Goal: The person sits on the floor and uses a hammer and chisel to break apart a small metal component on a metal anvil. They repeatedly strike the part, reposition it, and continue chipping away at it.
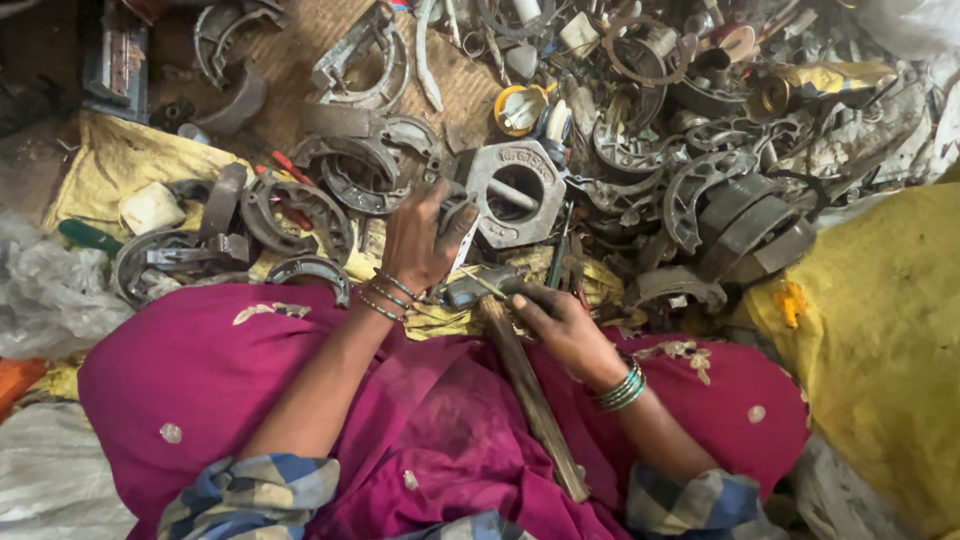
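**Hammer gripped over lap, head toward scrap heap**

Right hand closed around hammer just below its metal head. Long wooden handle slanting back across magenta cloth, head pointing away from body. Left hand clasping curved brake shoe, beside hexagonal metal plate.

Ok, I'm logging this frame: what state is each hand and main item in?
left hand: palm down on the metal parts
right hand: closed on the hammer
hammer: held near its head, handle lying across the lap
hexagonal metal block: flat, untouched
green-handled screwdriver: lying loose
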